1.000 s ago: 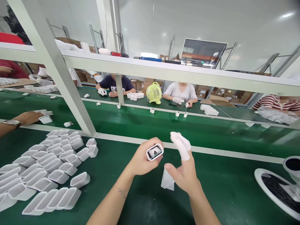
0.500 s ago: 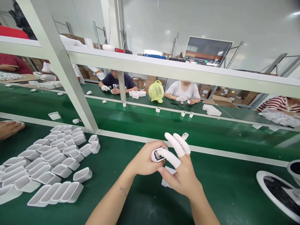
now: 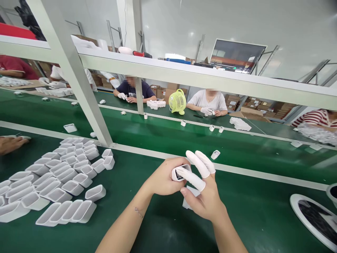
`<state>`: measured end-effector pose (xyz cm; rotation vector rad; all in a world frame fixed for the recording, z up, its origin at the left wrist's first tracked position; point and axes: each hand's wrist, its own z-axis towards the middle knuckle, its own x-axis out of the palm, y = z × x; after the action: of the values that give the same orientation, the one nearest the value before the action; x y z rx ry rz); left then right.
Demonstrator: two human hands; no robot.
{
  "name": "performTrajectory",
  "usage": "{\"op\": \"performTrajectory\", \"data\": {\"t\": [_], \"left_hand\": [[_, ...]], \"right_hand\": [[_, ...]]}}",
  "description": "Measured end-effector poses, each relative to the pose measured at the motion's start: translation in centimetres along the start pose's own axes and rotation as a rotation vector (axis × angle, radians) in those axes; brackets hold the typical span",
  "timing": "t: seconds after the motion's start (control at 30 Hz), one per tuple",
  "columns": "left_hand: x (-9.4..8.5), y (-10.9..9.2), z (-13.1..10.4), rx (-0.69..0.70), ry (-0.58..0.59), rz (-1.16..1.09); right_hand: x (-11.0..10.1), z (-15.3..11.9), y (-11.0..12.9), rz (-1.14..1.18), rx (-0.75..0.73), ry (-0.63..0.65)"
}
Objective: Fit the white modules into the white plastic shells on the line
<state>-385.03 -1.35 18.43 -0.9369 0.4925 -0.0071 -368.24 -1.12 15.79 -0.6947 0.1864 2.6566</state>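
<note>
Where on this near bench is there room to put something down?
On the green bench, the widest bare patch lies between the right hand and the round white-rimmed thing. A narrower one lies between the left forearm and the white tubs. It's crowded among those tubs and where the left hand holds the white casing.

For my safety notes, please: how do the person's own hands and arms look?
The left hand is gloveless, with a thin bracelet at its wrist. The right hand wears white covers on three fingers; its thumb is uncovered. No sleeves show.
</note>
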Motion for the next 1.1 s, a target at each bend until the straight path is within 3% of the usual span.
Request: {"op": "performTrajectory", "data": {"t": [0.23,0.33,0.43,0.5,0.6,0.87,1.1], "left_hand": [[0.4,0.4,0.3,0.046,0.037,0.025],[0.4,0.3,0.3,0.030,0.036,-0.040],[0.3,-0.1,0.3,-0.002,0.043,-0.061],[0.3,-0.2,0.3,0.008,0.043,-0.045],[0.5,-0.3,0.3,0.056,0.011,-0.001],[0.9,-0.5,0.0,0.259,-0.144,0.207],[-0.1,-0.6,-0.2,0.171,-0.163,0.273]], "right_hand": [[-0.1,-0.2,0.3,0.089,0.165,0.067],[-0.4,-0.5,-0.1,0.242,0.188,0.010],[-0.8,-0.7,-0.4,0.272,0.172,-0.074],[-1.0,-0.6,-0.4,0.185,0.117,-0.046],[-1.0,-0.3,-0.1,0.071,0.053,-0.005],[0.5,0.0,1.0,0.005,0.019,-0.076],[1.1,-0.6,0.3,0.180,0.129,0.021]]}}
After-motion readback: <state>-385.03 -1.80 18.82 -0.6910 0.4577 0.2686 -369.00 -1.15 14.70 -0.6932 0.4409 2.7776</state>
